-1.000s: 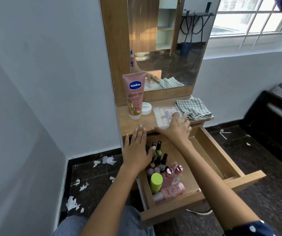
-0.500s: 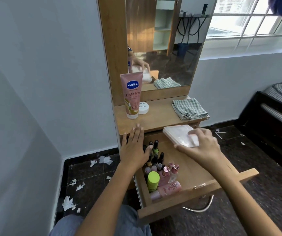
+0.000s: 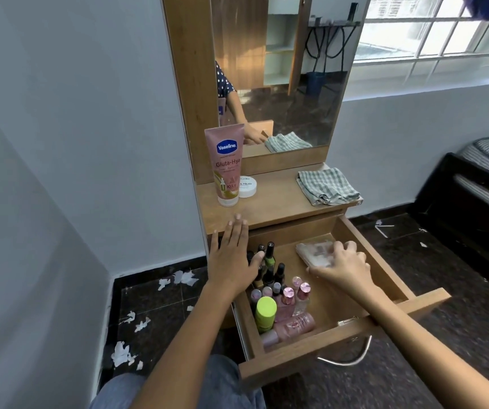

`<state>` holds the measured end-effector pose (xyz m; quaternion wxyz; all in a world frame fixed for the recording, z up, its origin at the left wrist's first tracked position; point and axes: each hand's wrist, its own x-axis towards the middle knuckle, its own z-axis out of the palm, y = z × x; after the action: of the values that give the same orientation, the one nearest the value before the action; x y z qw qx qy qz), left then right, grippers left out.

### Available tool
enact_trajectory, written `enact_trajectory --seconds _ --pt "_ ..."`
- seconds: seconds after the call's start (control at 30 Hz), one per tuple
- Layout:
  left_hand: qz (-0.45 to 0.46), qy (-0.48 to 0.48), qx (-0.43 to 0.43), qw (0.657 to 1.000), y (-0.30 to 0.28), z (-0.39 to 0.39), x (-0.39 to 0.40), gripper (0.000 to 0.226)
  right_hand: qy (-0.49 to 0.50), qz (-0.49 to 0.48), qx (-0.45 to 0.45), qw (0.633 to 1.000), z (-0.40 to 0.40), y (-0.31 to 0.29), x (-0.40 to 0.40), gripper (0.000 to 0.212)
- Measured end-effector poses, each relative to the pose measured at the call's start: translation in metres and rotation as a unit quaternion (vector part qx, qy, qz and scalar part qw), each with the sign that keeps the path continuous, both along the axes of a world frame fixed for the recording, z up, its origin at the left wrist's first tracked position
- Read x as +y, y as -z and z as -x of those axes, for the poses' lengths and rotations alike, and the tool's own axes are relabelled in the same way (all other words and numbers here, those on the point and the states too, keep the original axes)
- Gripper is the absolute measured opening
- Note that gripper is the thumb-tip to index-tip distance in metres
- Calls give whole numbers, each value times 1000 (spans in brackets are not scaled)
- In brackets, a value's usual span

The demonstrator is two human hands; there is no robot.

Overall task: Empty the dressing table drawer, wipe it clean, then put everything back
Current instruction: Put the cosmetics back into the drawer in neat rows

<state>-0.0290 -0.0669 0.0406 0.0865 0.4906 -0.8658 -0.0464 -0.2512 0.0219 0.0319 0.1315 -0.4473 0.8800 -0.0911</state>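
Observation:
The wooden drawer [image 3: 364,240] of the dressing table is pulled out. My right hand [image 3: 343,267] rests on a flat whitish packet [image 3: 314,253] at the drawer's back right, fingers curled over it. My left hand [image 3: 233,255] lies flat on the drawer's left rim, thumb against several dark nail polish bottles [image 3: 269,261]. In the front left corner stand pink-capped bottles [image 3: 296,296], a green-capped bottle [image 3: 265,312] and a pink bottle lying down [image 3: 293,324]. On the tabletop [image 3: 278,202] stand a pink Vaseline tube [image 3: 225,163], a white jar [image 3: 247,187] and a folded checked cloth [image 3: 327,185].
A mirror [image 3: 278,69] rises behind the tabletop. White paper scraps [image 3: 125,352] litter the dark floor at the left. A dark bed frame [image 3: 473,196] stands at the right. A metal handle [image 3: 346,360] hangs under the drawer front.
My right hand took the flat packet off the tabletop, carried it over the drawer and lowered it to the drawer's back right. My left hand stayed on the left rim.

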Motion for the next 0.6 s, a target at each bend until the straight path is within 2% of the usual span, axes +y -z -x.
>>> enact_trajectory --seconds 0.17,0.27,0.37,0.6 --pt "6 -3 -6 1000 2 1 0 73 -46 -54 43 997 -2 14 -6 72" --pt "5 -3 -7 1000 2 1 -1 74 -135 -53 95 985 -9 17 -7 58" --pt "2 -4 -5 1000 2 0 0 73 -172 -63 85 979 -12 17 -7 51" --pt "1 -1 -4 1000 2 1 0 74 -213 -64 69 973 -2 17 -9 55"
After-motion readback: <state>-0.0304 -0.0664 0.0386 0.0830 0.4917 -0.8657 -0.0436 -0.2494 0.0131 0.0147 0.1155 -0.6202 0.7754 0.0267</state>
